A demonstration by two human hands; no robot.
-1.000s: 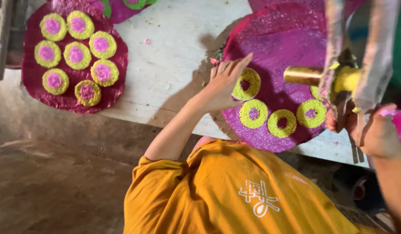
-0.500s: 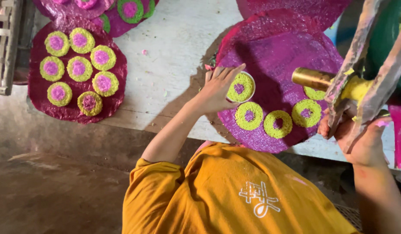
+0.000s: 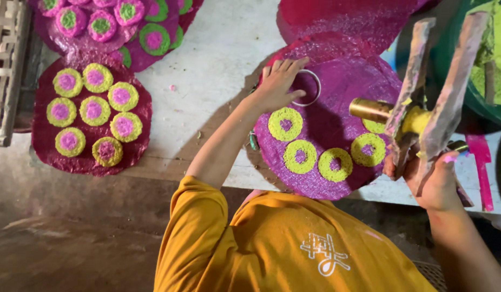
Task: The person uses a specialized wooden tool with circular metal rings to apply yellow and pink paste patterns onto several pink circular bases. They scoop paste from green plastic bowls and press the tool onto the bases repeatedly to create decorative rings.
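White worktable (image 3: pixel 223 70), spanning the frame's upper half. Magenta round mat (image 3: pixel 337 97) at 2 o'clock, carrying four yellow-green rings with pink centres (image 3: pixel 300 157) along its lower edge. Wooden-handled press with brass barrel (image 3: pixel 423 108) at 3 o'clock, gripped tight in right hand (image 3: pixel 432 178). Left hand (image 3: pixel 277 84), fingers spread, resting on metal ring mould (image 3: pixel 307 87) at 1 o'clock, atop the mat.

Pale worktable (image 3: pixel 223 59) over brown dirt floor (image 3: pixel 72 232)
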